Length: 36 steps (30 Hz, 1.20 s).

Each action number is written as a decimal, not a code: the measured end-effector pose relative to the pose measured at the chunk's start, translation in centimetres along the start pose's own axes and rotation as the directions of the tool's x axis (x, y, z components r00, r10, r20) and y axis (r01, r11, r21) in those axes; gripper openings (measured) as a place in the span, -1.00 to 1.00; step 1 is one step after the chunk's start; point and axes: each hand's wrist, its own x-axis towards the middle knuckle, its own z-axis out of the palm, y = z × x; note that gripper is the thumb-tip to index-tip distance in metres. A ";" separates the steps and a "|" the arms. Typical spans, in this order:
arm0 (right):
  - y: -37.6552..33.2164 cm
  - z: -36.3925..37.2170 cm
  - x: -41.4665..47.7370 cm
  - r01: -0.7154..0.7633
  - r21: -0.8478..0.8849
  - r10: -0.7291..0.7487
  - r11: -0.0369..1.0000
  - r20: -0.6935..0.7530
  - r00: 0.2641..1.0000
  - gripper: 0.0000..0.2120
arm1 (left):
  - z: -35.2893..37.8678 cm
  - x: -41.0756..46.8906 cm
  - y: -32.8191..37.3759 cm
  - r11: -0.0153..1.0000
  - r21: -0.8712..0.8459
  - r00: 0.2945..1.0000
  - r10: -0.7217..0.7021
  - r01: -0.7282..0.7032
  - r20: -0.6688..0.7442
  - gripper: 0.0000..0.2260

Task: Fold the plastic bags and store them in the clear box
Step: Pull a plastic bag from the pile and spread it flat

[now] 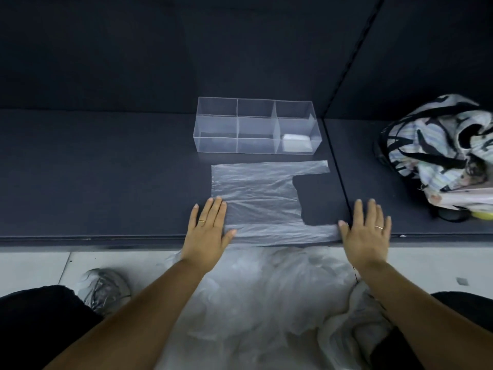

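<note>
Head view, looking down from where the person sits: a dark grey padded platform (106,182) runs across in front of them, w/ a seam splitting off its right part. Near the back edge, about centre, sits a clear rectangular plastic box (216,145) w/ three compartments side by side; the right-hand compartment holds a small folded white plastic bag (297,142), the other two look bare. Just in front of the box, not touching it, a thin translucent plastic carrier bag (256,193) lies spread flat, bottom to the left, both handle strips pointing right, its near side along the platform's front edge. Left hand (206,231) lies flat, fingers straight & close together, palm down on the bag's near-left corner, gold ring (201,221) on one finger. Right hand (366,231) is also flat & spread, thumb on the tip of the near handle strip, the other fingers on the platform itself across the seam; it has a ring (378,227) too. Neither hand grips anything. Below the front edge a loose heap of crumpled clear plastic bags (261,303) lies between the person's knees. A black-and-white patterned fabric bag (437,150) slumps at the platform's right end, and a grey shoe (102,289) rests on the pale tiled floor (32,265), lower left.
</note>
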 end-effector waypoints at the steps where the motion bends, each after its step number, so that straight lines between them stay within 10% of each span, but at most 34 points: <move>1: 0.1 -0.4 -0.3 0.027 0.030 -0.026 0.999 -0.030 0.999 -0.41 | -0.2 -0.7 0.1 0.999 -0.018 0.995 0.038 -0.040 -0.090 -0.37; 7: -7.5 -0.8 -6.0 0.476 0.237 -0.511 0.847 0.115 0.852 -0.25 | 0.9 -4.7 -0.4 0.968 0.093 0.952 0.247 -0.233 -0.183 -0.43; 12: -12.1 -0.6 -6.7 0.427 0.255 -0.459 0.868 0.079 0.885 -0.55 | -0.6 -4.5 -1.4 0.951 0.010 0.871 0.287 -0.309 -0.400 -0.63; 16: -10.9 -1.4 -6.0 0.453 0.326 -0.458 0.830 -0.066 0.886 -0.91 | -3.9 -3.6 -2.9 0.942 -0.165 0.925 0.232 -0.291 -0.302 -0.93; 19: -8.4 -2.6 -4.5 0.364 0.396 -0.407 0.843 0.027 0.913 -0.97 | -6.1 -2.2 -5.1 0.893 -0.449 0.995 0.049 -0.005 0.086 -0.83; 25: -3.2 -6.6 0.6 -0.045 0.688 -0.289 0.725 0.362 0.886 -0.84 | -8.6 0.7 -8.3 0.627 -0.669 0.887 -0.078 0.399 0.456 -0.94; 36: -7.8 -4.7 9.3 -0.272 0.799 -0.033 0.536 0.342 0.939 -0.84 | -6.3 7.0 -9.7 0.309 -0.788 0.818 -0.426 0.532 0.385 -0.79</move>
